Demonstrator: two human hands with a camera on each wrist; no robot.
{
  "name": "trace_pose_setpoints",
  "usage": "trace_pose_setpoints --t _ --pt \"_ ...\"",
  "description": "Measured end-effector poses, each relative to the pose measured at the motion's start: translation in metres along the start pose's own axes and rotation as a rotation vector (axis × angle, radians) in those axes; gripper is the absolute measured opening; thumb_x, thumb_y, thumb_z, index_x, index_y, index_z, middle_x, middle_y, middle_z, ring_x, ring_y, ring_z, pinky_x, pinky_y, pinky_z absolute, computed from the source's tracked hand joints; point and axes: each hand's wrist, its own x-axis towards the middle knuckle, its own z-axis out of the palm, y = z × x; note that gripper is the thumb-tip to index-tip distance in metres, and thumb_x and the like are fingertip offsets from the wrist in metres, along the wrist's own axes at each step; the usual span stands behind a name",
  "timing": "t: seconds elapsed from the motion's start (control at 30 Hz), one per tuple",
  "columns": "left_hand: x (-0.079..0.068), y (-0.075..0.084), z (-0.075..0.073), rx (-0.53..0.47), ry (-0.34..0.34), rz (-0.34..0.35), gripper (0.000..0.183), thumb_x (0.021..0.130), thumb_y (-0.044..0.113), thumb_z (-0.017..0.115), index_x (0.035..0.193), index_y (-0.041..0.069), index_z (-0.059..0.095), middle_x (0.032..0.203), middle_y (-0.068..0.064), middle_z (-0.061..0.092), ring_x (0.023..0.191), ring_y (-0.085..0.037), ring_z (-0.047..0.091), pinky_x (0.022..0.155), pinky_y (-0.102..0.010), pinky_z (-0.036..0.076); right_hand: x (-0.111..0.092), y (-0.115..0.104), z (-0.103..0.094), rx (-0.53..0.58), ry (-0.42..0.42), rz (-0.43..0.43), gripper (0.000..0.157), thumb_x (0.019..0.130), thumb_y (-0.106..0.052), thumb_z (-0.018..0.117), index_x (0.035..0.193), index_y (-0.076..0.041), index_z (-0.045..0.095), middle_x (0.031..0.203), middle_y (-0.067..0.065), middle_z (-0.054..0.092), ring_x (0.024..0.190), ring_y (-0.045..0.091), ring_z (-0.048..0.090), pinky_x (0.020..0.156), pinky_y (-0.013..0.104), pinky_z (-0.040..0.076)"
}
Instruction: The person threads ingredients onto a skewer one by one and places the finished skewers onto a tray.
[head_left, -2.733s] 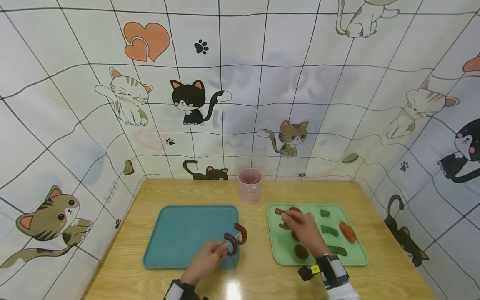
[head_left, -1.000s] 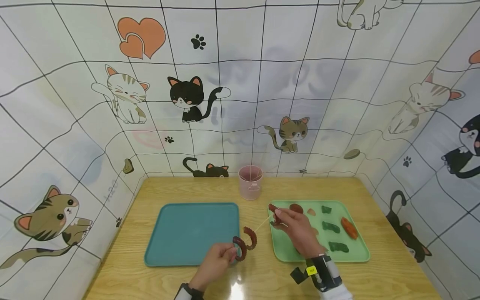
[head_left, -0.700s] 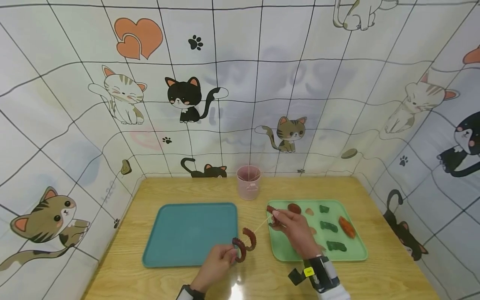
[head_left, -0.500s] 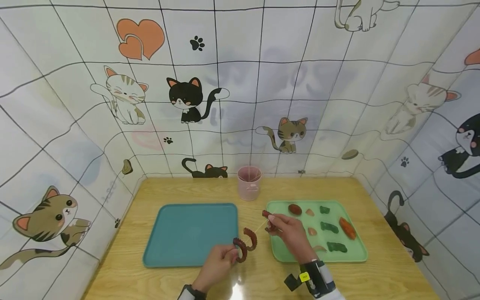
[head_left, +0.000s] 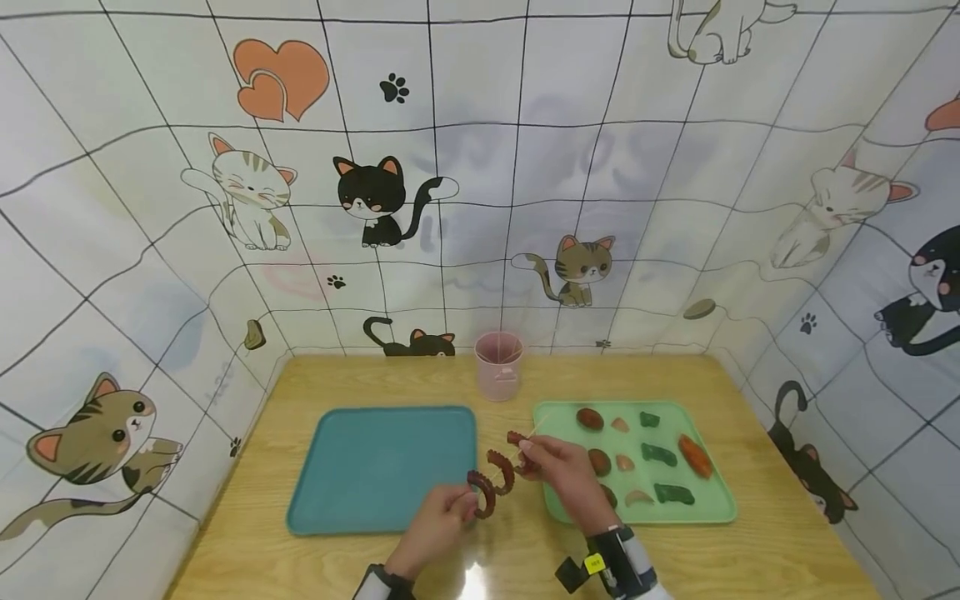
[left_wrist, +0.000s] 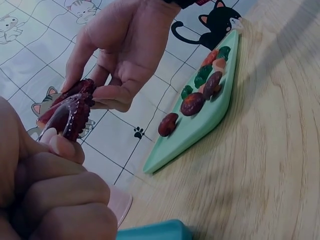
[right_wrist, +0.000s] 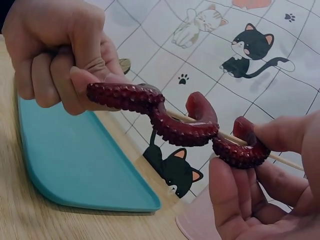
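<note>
A thin wooden skewer (right_wrist: 285, 160) runs through three dark red octopus tentacle pieces, held above the table between the two trays. My left hand (head_left: 435, 521) grips the skewer's near end, its fingers curled, beside the first tentacle piece (right_wrist: 125, 95); that end is hidden in the fist. A second curved tentacle piece (right_wrist: 185, 132) sits in the middle of the row. My right hand (head_left: 570, 479) pinches the third tentacle piece (right_wrist: 242, 152) between thumb and fingers, close up to the second. Past the right fingers the bare tip of the skewer sticks out.
On the right, a green tray (head_left: 712, 504) bears brown mushrooms (head_left: 590, 419), green pieces (head_left: 660, 454), small pale pieces (head_left: 625, 462) and an orange-red piece (head_left: 695, 456). A teal tray (head_left: 382, 467) lies at left. The pink bucket (head_left: 498, 379) with thin sticks stands at the back.
My right hand has come left from over the green tray, sliding the third tentacle piece along the skewer toward the other two. My left hand moved slightly right earlier, then stayed nearly still.
</note>
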Motion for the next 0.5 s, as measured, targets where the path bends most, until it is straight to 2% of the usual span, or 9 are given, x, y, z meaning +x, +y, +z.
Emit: trace_pose_setpoints --t 0.23,0.5 --pt "-0.0036 -0.0062 -0.0050 -0.022 -0.031 -0.001 0.042 0.106 0.017 0.053 0.071 -0.005 0.045 0.062 0.006 0.038 0.054 -0.002 0.034 0.057 -0.020 0.033 0.0006 0.0027 -0.0003 -0.038 -0.039 0.028 0.035 0.097 -0.034 0.072 0.111 -0.002 0.073 0.112 0.016 0.070 0.094 0.020 0.072 0.087 0.035 0.060" --pt "-0.0034 -0.0090 -0.0083 -0.023 -0.033 0.023 0.041 0.106 0.018 0.053 0.072 -0.004 0.047 0.062 0.006 0.037 0.055 -0.002 0.033 0.056 -0.020 0.032 0.0033 0.0014 0.0002 -0.056 -0.050 0.005 0.038 0.095 -0.040 0.072 0.106 -0.003 0.072 0.101 0.006 0.072 0.094 0.022 0.071 0.087 0.035 0.060"
